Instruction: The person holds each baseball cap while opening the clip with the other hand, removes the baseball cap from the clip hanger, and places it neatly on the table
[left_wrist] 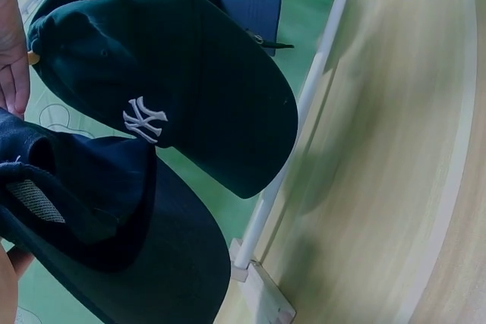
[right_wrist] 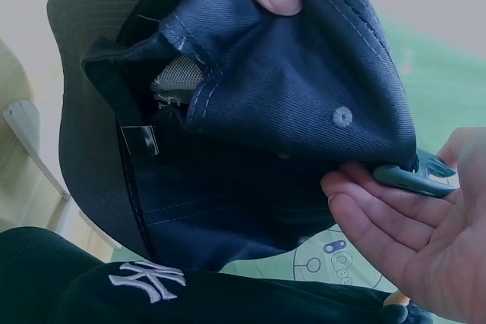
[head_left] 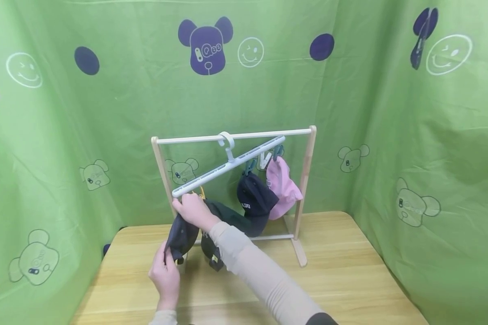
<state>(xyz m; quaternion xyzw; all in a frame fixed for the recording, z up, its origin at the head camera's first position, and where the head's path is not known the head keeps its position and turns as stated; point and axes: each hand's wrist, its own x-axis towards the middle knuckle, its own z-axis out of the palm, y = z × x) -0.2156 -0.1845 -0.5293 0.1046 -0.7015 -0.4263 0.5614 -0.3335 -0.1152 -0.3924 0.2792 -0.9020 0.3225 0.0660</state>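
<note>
A table (head_left: pixel 349 271) with a pale yellow wood-grain top and rounded far corners carries everything. Directly on it, toward the far side, stands a wooden display rack (head_left: pixel 304 176) with two posts, joined by a white top rail (head_left: pixel 268 134) and a white lower rail (head_left: pixel 272 237). Its right foot (head_left: pixel 298 253) rests flat on the tabletop, running from far to near.

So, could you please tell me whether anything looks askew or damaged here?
Yes: the long pale blue plastic hanger hangs askew on the straight white rail, its left end well below its right, beside the right hand, while the rail itself is nearly level. No damage stands out.
</note>
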